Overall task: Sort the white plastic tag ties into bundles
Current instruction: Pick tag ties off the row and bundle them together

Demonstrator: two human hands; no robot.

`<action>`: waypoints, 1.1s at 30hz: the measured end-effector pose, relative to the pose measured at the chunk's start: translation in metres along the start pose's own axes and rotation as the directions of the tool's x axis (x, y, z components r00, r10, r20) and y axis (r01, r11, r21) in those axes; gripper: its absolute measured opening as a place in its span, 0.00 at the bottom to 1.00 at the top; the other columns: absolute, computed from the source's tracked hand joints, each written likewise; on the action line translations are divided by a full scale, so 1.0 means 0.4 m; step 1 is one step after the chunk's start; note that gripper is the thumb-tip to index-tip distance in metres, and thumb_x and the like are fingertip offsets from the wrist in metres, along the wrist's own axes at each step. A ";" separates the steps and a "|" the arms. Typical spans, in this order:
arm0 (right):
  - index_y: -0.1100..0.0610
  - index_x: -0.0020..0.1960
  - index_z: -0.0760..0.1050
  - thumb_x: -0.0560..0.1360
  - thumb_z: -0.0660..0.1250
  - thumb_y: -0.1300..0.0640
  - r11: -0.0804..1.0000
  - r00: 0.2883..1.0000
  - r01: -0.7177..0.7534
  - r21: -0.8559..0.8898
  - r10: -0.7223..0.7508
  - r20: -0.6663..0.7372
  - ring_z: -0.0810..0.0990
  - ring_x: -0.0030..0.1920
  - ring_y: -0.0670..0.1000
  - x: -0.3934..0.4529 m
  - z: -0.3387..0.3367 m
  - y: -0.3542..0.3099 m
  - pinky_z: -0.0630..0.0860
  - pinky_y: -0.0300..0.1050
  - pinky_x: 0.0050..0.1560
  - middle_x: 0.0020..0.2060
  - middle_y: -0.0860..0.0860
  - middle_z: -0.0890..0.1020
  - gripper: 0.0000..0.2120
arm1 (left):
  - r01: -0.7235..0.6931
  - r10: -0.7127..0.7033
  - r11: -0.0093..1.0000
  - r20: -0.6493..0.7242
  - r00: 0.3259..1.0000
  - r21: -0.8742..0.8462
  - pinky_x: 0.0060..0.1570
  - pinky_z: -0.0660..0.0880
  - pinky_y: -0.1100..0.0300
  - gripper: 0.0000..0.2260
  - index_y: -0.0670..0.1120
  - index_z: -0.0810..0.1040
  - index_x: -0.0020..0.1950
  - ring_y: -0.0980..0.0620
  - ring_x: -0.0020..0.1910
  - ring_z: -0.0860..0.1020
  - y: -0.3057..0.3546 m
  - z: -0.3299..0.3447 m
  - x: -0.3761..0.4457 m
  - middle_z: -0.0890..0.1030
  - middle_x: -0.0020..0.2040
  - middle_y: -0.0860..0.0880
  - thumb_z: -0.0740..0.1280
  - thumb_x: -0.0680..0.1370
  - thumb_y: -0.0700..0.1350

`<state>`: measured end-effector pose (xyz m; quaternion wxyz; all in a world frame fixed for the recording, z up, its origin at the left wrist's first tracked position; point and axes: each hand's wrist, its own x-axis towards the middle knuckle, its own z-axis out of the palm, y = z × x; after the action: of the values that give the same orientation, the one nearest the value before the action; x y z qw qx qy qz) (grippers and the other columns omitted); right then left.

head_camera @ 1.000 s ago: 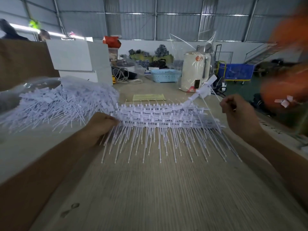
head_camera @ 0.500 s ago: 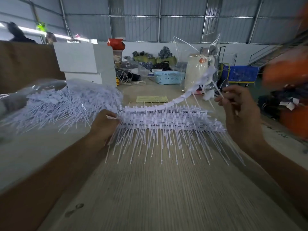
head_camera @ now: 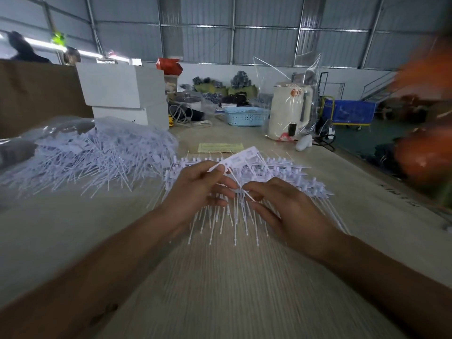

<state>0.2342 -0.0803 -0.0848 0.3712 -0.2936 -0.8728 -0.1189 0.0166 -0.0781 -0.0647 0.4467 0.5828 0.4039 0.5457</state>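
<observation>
left hand (head_camera: pixel 195 192), right hand (head_camera: pixel 281 206) pinch tie strip (head_camera: pixel 241 159) | table (head_camera: pixel 220 289) right edge blurred, probably near

Looks like a warehouse or packing workshop. Walled and roofed in corrugated metal sheeting (head_camera: pixel 195 37) on steel framing, with a long wooden worktable (head_camera: pixel 220 289) heaped with white plastic tag ties (head_camera: pixel 97 152). Stocked further back with stacked white boxes (head_camera: pixel 122 89), a blue basket (head_camera: pixel 245 116) and a blue cart (head_camera: pixel 349 111).
</observation>
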 end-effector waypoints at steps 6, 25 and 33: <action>0.54 0.65 0.77 0.82 0.64 0.53 0.996 0.986 -0.079 0.050 0.085 -0.140 0.77 0.56 0.49 0.004 -0.014 0.008 0.75 0.51 0.58 0.57 0.50 0.80 0.13 | -0.058 0.049 0.987 0.063 0.997 0.149 0.36 0.80 0.55 0.10 0.39 0.80 0.55 0.46 0.38 0.83 0.002 -0.019 -0.002 0.86 0.44 0.41 0.62 0.84 0.43; 0.51 0.63 0.80 0.70 0.74 0.53 0.266 0.882 -0.353 0.897 0.416 0.224 0.77 0.67 0.56 0.031 -0.117 0.025 0.71 0.59 0.69 0.64 0.53 0.81 0.21 | -0.212 0.192 0.956 0.115 0.975 0.202 0.57 0.80 0.51 0.08 0.46 0.83 0.49 0.49 0.56 0.81 0.044 -0.016 -0.016 0.85 0.52 0.52 0.64 0.81 0.45; 0.61 0.71 0.73 0.77 0.70 0.59 0.235 0.948 -0.316 0.919 0.054 0.313 0.69 0.73 0.59 0.028 -0.144 -0.019 0.69 0.58 0.71 0.70 0.59 0.74 0.23 | -0.094 0.174 0.936 0.212 0.962 -0.339 0.68 0.69 0.34 0.15 0.33 0.72 0.56 0.41 0.69 0.73 0.085 -0.011 -0.031 0.78 0.67 0.44 0.63 0.77 0.44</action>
<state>0.2567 -0.1062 -0.0367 0.3871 -0.1199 -0.7566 0.5132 0.0105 -0.0991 -0.0355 0.5435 0.5885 0.2105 0.5603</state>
